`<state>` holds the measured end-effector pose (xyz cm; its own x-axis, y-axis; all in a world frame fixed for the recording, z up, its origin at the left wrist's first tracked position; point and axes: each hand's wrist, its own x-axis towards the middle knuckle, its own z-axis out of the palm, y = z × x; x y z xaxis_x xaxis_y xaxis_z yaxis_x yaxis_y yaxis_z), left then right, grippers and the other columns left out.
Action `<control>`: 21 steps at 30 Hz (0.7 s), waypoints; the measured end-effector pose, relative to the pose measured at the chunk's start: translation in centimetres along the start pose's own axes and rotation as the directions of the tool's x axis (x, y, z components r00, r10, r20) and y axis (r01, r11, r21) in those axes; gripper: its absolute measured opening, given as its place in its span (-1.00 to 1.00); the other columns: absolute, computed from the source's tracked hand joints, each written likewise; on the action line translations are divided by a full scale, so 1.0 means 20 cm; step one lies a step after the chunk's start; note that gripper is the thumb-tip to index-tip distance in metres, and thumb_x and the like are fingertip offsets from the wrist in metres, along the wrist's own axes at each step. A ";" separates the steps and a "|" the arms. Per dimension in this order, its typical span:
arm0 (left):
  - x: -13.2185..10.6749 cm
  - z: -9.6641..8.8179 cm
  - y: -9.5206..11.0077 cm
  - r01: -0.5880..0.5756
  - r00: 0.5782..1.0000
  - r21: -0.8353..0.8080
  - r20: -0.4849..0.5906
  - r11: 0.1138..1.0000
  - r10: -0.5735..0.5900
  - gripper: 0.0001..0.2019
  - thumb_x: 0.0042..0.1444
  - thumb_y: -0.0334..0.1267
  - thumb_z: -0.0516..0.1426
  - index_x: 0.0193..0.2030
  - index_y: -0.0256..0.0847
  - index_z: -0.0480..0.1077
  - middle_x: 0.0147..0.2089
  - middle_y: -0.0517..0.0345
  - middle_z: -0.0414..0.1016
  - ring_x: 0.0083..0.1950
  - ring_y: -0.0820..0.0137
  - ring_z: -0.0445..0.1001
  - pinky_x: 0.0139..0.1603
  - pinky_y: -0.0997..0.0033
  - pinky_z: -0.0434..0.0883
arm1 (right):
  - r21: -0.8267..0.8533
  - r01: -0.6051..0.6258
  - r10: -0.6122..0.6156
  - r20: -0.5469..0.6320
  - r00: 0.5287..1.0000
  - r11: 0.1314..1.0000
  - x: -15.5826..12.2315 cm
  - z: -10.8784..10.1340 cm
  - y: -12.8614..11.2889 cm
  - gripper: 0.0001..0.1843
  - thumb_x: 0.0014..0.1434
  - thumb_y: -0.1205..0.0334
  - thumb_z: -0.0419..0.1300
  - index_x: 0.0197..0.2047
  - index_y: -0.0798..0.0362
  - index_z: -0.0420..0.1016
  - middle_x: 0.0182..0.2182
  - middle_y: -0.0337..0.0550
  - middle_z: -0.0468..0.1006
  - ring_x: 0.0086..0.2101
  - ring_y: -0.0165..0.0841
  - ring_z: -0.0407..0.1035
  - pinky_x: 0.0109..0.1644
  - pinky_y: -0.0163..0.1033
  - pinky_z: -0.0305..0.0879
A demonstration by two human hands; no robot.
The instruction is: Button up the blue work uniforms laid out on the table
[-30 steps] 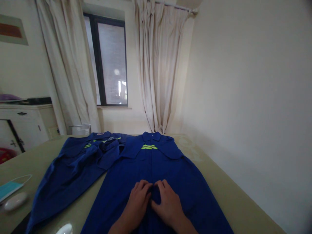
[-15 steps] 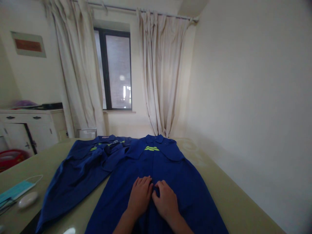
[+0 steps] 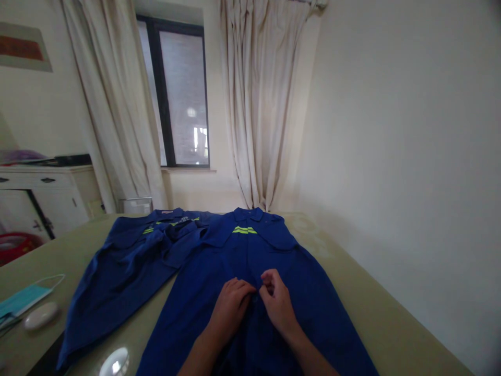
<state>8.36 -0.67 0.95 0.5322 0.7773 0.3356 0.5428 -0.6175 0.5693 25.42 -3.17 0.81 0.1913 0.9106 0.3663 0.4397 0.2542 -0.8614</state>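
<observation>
A dark blue work jacket (image 3: 309, 292) with a collar and yellow-green stripes on the chest lies flat, front up, before me. My left hand (image 3: 234, 298) rests on its lower front, palm down, its fingertips drawn together at the middle seam. Just to the right, my right hand (image 3: 277, 300) is curled, thumb and fingers bent inward at the same seam. Both hands appear to pinch the cloth there; any small fastener between the fingertips is hidden. A second blue garment (image 3: 117, 277) with similar stripes lies rumpled on the left, touching the jacket's edge.
The pale green table (image 3: 391, 318) runs up to the wall on the right. At left lie a light blue face mask (image 3: 27, 300), a white rounded object (image 3: 41, 316) and a shiny white one (image 3: 115, 361). Beyond stand a white cabinet (image 3: 58, 190) and a red basin (image 3: 18, 250).
Both hands have moved slightly right and closer to the seam; the right hand's fingers have lifted and curled more. My view has tilted down a little. The garments lie as before.
</observation>
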 end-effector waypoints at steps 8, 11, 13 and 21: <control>-0.01 0.03 0.01 0.096 0.987 -0.042 -0.129 0.994 -0.101 -0.78 0.36 -0.33 -0.01 -0.08 -0.09 0.47 -0.09 0.13 0.53 -0.08 0.31 0.50 -0.01 0.34 0.38 | -0.112 0.130 -0.112 0.157 0.981 0.985 0.00 -0.09 -0.11 -0.73 0.20 0.41 0.04 -0.31 0.01 0.57 -0.28 -0.17 0.53 -0.24 -0.31 0.45 -0.09 -0.24 0.32; 0.00 0.04 0.00 0.176 0.977 -0.006 -0.119 0.984 -0.175 -0.81 0.35 -0.26 0.03 -0.18 -0.13 0.47 -0.18 0.12 0.53 -0.11 0.27 0.48 -0.05 0.32 0.35 | -0.175 0.119 -0.076 0.232 0.970 0.977 0.00 -0.12 -0.13 -0.85 0.17 0.35 0.20 -0.22 0.00 0.58 -0.24 -0.21 0.51 -0.31 -0.36 0.42 -0.19 -0.29 0.30; 0.00 0.04 -0.01 0.202 0.976 0.018 -0.090 0.979 -0.200 -0.75 0.36 -0.19 0.04 -0.27 -0.13 0.50 -0.19 0.10 0.54 -0.10 0.25 0.47 -0.05 0.30 0.33 | -0.220 0.120 -0.052 0.292 0.955 0.968 0.00 -0.14 -0.12 -0.82 0.11 0.32 0.30 -0.17 -0.02 0.57 -0.21 -0.23 0.50 -0.33 -0.38 0.41 -0.21 -0.31 0.30; 0.02 0.04 0.03 0.229 0.973 -0.072 -0.021 0.971 -0.231 -0.64 0.37 -0.08 -0.01 -0.27 -0.05 0.59 -0.19 0.20 0.62 -0.10 0.28 0.51 -0.07 0.30 0.25 | -0.435 0.238 -0.057 0.388 0.920 0.869 -0.02 -0.12 -0.07 -0.79 0.12 0.35 0.27 -0.15 -0.06 0.50 -0.14 -0.25 0.52 -0.16 -0.32 0.45 -0.11 -0.31 0.28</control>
<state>9.38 -0.81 0.85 0.3784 0.9013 0.2108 0.6019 -0.4126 0.6837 26.89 -4.70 2.80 -0.1897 0.9495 0.2498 0.8090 0.2954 -0.5081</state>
